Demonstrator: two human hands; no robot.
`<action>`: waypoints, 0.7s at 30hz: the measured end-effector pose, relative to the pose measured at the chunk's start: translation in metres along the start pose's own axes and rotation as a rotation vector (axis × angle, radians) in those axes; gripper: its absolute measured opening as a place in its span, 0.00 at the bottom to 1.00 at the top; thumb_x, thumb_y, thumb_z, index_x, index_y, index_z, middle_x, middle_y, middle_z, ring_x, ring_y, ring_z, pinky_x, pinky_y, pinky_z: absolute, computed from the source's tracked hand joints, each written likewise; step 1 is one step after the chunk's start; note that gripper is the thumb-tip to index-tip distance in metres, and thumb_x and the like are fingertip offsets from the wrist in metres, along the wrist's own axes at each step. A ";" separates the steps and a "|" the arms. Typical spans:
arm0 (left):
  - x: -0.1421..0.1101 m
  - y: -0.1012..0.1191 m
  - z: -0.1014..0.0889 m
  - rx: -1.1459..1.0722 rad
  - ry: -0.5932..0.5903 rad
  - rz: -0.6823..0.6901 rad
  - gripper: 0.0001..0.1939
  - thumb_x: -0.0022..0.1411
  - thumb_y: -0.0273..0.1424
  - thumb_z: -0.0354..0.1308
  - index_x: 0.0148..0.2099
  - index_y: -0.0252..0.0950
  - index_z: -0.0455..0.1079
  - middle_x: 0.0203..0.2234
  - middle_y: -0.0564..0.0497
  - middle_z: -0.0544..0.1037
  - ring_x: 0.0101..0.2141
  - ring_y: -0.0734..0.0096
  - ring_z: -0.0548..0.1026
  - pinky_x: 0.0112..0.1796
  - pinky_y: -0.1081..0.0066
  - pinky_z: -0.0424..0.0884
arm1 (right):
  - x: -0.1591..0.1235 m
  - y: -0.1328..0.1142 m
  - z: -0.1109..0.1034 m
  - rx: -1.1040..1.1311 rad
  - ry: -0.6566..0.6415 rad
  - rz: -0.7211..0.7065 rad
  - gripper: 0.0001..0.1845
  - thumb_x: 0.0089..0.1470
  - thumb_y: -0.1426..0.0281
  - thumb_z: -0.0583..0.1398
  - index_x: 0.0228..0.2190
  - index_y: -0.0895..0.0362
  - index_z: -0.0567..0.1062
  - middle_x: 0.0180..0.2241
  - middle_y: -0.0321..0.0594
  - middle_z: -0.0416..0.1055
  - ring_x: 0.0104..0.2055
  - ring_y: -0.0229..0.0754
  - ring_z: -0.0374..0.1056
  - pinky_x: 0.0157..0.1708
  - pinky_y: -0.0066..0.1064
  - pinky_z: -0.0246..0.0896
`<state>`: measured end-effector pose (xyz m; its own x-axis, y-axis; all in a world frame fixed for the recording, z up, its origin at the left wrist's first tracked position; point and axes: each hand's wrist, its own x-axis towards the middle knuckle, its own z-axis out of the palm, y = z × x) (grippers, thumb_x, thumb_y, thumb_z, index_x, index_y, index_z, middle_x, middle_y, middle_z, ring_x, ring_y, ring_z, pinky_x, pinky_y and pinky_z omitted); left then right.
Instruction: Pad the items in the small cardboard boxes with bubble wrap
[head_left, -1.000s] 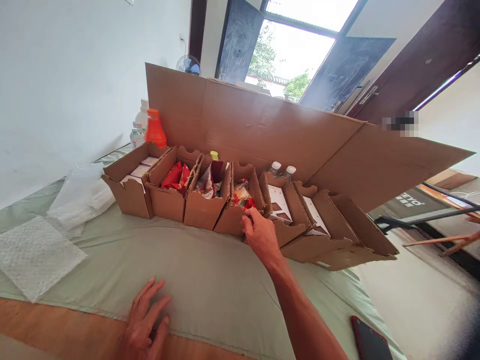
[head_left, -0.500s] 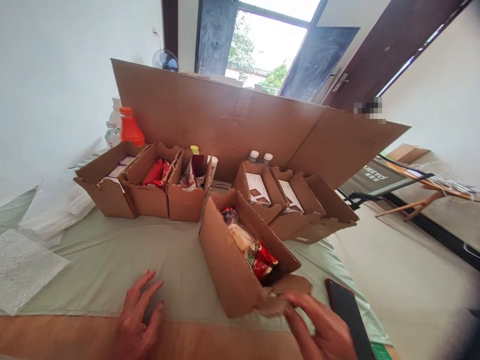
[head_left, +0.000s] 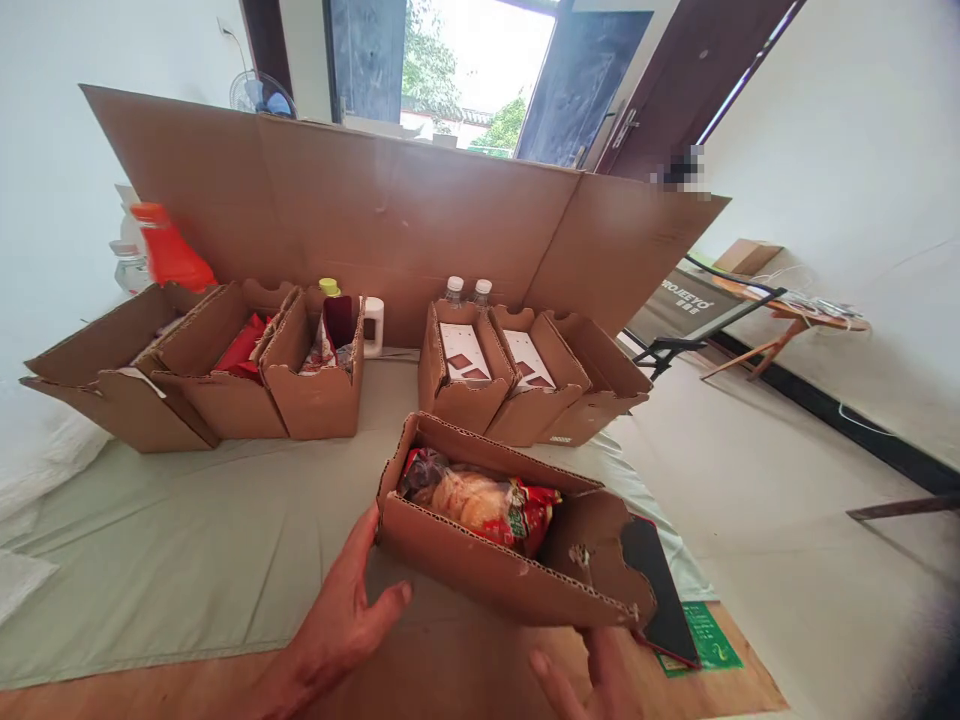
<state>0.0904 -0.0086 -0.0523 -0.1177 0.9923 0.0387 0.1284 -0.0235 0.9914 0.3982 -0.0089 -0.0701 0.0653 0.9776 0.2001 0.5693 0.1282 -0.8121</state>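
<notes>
A brown open-topped cardboard box lies slantwise in front of me. Inside it is a clear and red food packet with pale, rounded pieces showing. My left hand is open, its fingertips at the box's left end and its thumb spread away. Below the box's right end is my right hand, thumb and fingers apart; its fingertips are partly hidden by the box. A dark phone with a red edge lies partly behind that end of the box.
Several cardboard boxes stand in a row behind, one with a red packet, two with white boxes. A tall cardboard panel rises at the back. An orange bottle stands far left. A green cloth covers the table; plastic wrap lies left.
The box with the food packet has turned, its near end swinging right over part of the phone. My left hand has come up to its left end. My right hand has released the front flap.
</notes>
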 end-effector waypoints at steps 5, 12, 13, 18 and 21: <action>0.027 0.000 0.016 0.006 0.079 0.009 0.41 0.61 0.36 0.60 0.73 0.38 0.50 0.66 0.37 0.64 0.64 0.46 0.66 0.62 0.46 0.63 | 0.075 -0.028 0.021 0.112 -0.037 -0.089 0.29 0.56 0.53 0.64 0.54 0.54 0.69 0.52 0.51 0.74 0.57 0.57 0.69 0.56 0.46 0.65; 0.035 -0.035 0.028 0.084 0.155 -0.044 0.41 0.62 0.36 0.58 0.74 0.40 0.48 0.68 0.37 0.60 0.65 0.44 0.64 0.62 0.43 0.62 | 0.128 -0.001 0.037 0.285 -0.078 -0.070 0.30 0.54 0.53 0.65 0.53 0.55 0.70 0.51 0.50 0.74 0.53 0.52 0.72 0.52 0.40 0.68; 0.031 -0.041 0.028 0.100 0.158 -0.044 0.41 0.63 0.36 0.58 0.74 0.40 0.48 0.68 0.37 0.60 0.65 0.45 0.65 0.62 0.43 0.63 | 0.126 0.004 0.039 0.296 -0.091 -0.053 0.30 0.54 0.53 0.65 0.53 0.55 0.70 0.52 0.50 0.74 0.54 0.52 0.72 0.52 0.40 0.68; 0.015 -0.062 0.030 0.175 0.169 -0.017 0.43 0.65 0.39 0.58 0.75 0.41 0.44 0.69 0.37 0.60 0.65 0.41 0.63 0.63 0.39 0.61 | 0.118 0.021 0.043 0.291 -0.165 0.029 0.28 0.55 0.54 0.66 0.53 0.53 0.70 0.53 0.49 0.75 0.54 0.51 0.72 0.52 0.39 0.68; 0.017 -0.066 0.034 0.173 0.113 -0.033 0.44 0.65 0.39 0.59 0.76 0.43 0.40 0.70 0.37 0.58 0.66 0.41 0.62 0.62 0.39 0.63 | 0.122 0.023 0.045 0.301 -0.151 0.033 0.27 0.55 0.55 0.66 0.53 0.53 0.71 0.53 0.50 0.75 0.55 0.52 0.72 0.52 0.39 0.69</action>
<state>0.1138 0.0144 -0.1212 -0.2326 0.9721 0.0302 0.2885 0.0393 0.9567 0.3823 0.1204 -0.0893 -0.0549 0.9929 0.1058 0.2996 0.1174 -0.9468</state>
